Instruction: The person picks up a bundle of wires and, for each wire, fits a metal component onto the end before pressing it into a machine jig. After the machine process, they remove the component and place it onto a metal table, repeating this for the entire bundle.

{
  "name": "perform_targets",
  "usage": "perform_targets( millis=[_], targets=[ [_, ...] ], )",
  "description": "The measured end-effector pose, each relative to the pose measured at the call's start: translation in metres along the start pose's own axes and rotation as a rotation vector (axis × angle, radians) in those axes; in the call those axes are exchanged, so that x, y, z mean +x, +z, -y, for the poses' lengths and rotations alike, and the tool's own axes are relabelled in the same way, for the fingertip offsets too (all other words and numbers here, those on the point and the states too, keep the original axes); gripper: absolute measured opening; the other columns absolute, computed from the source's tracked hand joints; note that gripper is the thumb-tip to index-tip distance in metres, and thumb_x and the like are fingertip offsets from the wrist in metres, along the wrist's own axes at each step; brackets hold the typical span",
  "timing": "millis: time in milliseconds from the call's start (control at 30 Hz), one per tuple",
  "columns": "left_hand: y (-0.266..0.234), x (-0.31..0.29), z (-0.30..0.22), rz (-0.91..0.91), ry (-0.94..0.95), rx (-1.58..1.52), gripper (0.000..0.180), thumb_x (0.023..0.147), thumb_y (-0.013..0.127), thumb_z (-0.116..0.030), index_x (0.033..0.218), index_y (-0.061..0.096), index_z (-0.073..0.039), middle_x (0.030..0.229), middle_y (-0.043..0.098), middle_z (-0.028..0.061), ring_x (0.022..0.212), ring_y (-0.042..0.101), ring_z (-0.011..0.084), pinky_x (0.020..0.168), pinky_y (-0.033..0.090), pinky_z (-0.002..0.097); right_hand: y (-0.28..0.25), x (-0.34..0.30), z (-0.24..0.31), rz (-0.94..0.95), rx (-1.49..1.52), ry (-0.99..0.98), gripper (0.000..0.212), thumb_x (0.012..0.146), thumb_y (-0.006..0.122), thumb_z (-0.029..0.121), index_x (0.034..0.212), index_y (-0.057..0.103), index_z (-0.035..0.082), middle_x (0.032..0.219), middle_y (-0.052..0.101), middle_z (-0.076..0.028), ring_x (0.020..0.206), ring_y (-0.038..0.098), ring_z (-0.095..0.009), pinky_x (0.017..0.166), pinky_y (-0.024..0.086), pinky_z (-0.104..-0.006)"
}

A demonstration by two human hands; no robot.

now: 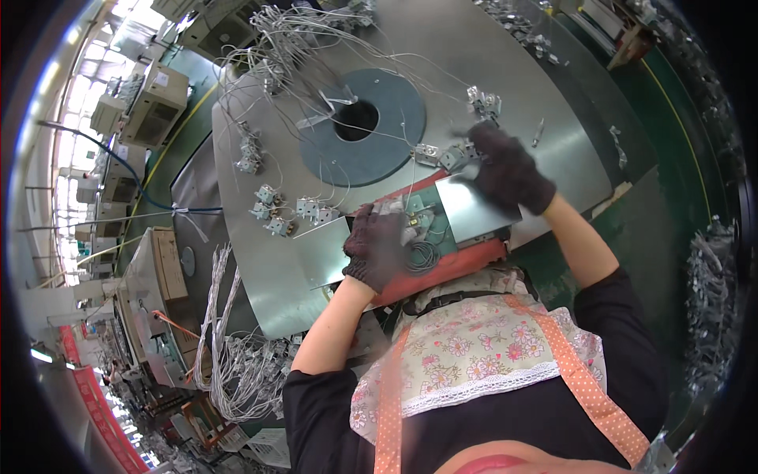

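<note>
Dark knit gloves cover both hands. My left hand is at the left part of a green work surface, its fingers curled in against small silvery metal pieces; what they grip is hidden. Beside it lie a small metal part with a brass-coloured piece and a coil of thin grey wire. My right hand, smeared by motion, hangs over the far edge of a shiny metal plate. Its fingers are near a row of small metal boxes, and I cannot tell whether they touch them.
A blue-grey disc with a dark central hole sits on the metal table. Wired metal boxes stand at its left, more at right. Wire bundles heap at the far side. Red cloth lines the near edge.
</note>
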State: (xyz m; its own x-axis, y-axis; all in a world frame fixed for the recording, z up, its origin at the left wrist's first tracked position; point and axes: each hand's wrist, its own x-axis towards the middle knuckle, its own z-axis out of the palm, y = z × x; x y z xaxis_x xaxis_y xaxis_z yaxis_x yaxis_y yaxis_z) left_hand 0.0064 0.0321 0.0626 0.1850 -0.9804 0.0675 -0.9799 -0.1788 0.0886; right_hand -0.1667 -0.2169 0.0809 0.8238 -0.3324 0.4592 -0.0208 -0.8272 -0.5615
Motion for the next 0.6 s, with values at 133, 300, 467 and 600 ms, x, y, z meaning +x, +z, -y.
perform_targets(
  millis=[133, 300, 467, 600],
  targets=[
    [0.001, 0.0, -0.003, 0.048, -0.051, -0.029, 0.06, 0.092, 0.064, -0.044, 0.131, 0.059, 0.002, 0.128, 0.066, 0.0224, 0.123, 0.061, 0.0364, 0.113, 0.04, 0.0495, -0.016, 0.007, -0.065, 0.226, -0.224, 0.37, 0.057, 0.086, 0.068, 0.018, 0.14, 0.054, 0.009, 0.132, 0.061, -0.017, 0.126, 0.055, -0.036, 0.104, 0.05, -0.045],
    [-0.005, 0.002, -0.007, 0.001, -0.053, -0.051, 0.061, 0.091, 0.066, -0.045, 0.131, 0.06, 0.001, 0.127, 0.066, 0.023, 0.122, 0.062, 0.0364, 0.112, 0.041, 0.0486, -0.007, 0.01, -0.093, 0.219, -0.191, 0.237, 0.055, 0.085, 0.066, 0.008, 0.139, 0.056, 0.008, 0.133, 0.061, -0.016, 0.128, 0.056, -0.035, 0.106, 0.049, -0.0414],
    [-0.016, 0.007, -0.014, -0.014, -0.031, -0.093, 0.058, 0.09, 0.067, -0.042, 0.129, 0.061, 0.0, 0.124, 0.068, 0.0222, 0.12, 0.063, 0.0373, 0.11, 0.042, 0.0492, -0.009, -0.003, -0.119, -0.036, 0.489, 0.445, 0.039, 0.089, 0.074, 0.016, 0.126, 0.065, 0.008, 0.129, 0.064, -0.018, 0.115, 0.066, -0.028, 0.099, 0.053, -0.0349],
    [-0.007, 0.004, -0.006, -0.009, -0.043, -0.105, 0.055, 0.089, 0.069, -0.039, 0.128, 0.061, -0.001, 0.123, 0.068, 0.021, 0.121, 0.062, 0.0373, 0.108, 0.042, 0.0496, -0.019, 0.012, -0.118, -0.242, -0.082, 0.312, 0.049, 0.087, 0.074, 0.014, 0.133, 0.058, 0.008, 0.131, 0.063, -0.017, 0.12, 0.063, -0.031, 0.101, 0.051, -0.0377]
  ],
)
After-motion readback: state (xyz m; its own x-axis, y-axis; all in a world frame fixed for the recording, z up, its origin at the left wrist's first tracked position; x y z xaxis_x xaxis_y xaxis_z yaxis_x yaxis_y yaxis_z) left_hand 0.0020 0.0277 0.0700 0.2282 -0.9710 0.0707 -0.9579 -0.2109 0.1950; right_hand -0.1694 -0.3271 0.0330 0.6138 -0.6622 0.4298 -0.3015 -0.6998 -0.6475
